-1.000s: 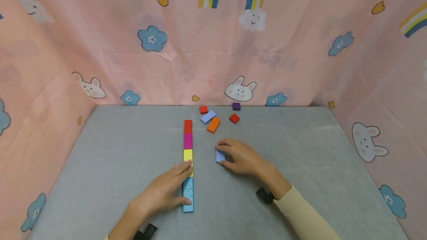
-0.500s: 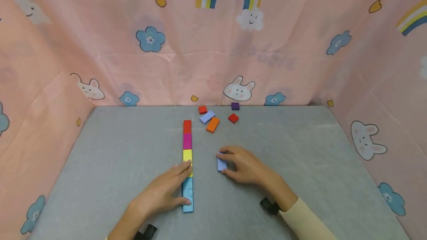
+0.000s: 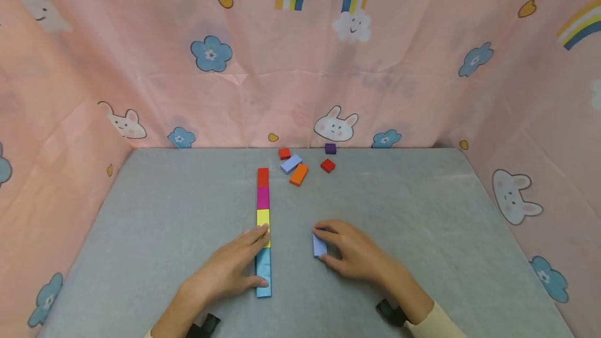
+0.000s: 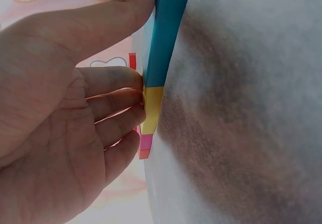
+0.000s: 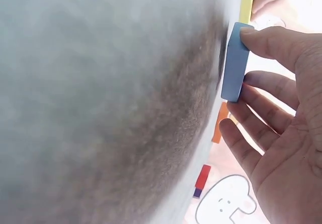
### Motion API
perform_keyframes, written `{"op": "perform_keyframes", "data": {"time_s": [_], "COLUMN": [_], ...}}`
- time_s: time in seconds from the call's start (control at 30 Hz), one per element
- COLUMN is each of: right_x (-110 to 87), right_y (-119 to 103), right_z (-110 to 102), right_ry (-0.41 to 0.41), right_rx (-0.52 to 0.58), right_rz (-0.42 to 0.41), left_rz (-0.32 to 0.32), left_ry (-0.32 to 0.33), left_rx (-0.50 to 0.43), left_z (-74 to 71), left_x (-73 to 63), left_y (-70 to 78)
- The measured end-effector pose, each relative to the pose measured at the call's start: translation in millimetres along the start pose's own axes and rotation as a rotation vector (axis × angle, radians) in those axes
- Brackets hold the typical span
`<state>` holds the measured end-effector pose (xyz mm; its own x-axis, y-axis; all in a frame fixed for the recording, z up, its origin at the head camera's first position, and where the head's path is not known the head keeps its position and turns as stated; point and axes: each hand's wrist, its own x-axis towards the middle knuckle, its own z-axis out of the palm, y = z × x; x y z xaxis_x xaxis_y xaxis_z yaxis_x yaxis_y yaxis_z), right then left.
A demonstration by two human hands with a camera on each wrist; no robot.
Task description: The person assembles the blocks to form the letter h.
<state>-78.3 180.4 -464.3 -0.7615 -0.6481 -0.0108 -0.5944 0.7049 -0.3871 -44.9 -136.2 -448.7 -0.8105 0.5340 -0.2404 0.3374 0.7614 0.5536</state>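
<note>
A straight row of flat blocks runs away from me in the head view: a light blue block [image 3: 264, 270], a yellow block [image 3: 263, 216], a magenta block [image 3: 263, 198] and a red block [image 3: 263, 177] at the far end. My left hand [image 3: 227, 265] rests on the row, its fingertips on the yellow block and its thumb on the light blue one. To the right of the row, my right hand [image 3: 352, 249] pinches a periwinkle block [image 5: 235, 63] between thumb and fingers, close over the table.
Beyond the hands lie an orange block [image 3: 299, 175], another periwinkle block [image 3: 291, 164], two small red blocks, one left [image 3: 284, 154] and one right [image 3: 328, 165], and a dark purple block [image 3: 331, 148]. A pink printed cloth [image 3: 399, 87] borders the grey table [image 3: 413, 192].
My right hand has come nearer to me and slightly right, bringing the periwinkle block with it. The left hand and the row have stayed in place.
</note>
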Motion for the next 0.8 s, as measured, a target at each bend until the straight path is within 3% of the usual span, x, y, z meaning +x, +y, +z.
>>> {"op": "perform_keyframes", "data": {"time_s": [0.43, 0.8], "right_x": [-23.9, -30.2], "right_y": [-11, -14], "right_z": [9, 10], "right_ry": [0.001, -0.024], "right_rx": [0.005, -0.002], "right_rz": [0.002, 0.013], "left_rz": [0.017, 0.014], "left_ry": [0.014, 0.021], "left_rx": [-0.004, 0.01], "left_z": [1.1, 1.5], "left_x": [-1.5, 0.9], "left_y": [-3.4, -2.1]}}
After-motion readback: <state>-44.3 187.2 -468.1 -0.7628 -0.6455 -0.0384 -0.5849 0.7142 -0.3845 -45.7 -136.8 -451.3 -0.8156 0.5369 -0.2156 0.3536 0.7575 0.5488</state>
